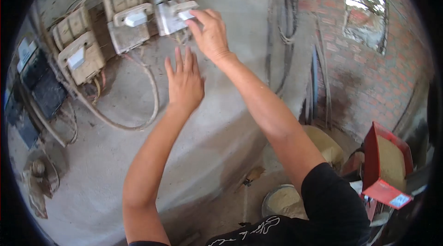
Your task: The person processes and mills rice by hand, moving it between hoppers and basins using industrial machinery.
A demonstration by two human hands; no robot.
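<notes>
Three switch boxes are hanging in a row on the grey wall, with wires trailing below. Left hand is lying flat on the wall, fingers straight and close together, holding nothing. Right hand is reaching up, fingertips touching the white lever of the rightmost box. Whether it is gripping, cannot tell. Best practice, judging here: gripping only the lever and keeping skin off the wires.

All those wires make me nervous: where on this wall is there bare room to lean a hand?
Bare plaster lies between the right hand on the white switch lever and the hanging cables, and widely below the looped cable and the left hand. The upper left is crowded with switch boxes and wires.
</notes>
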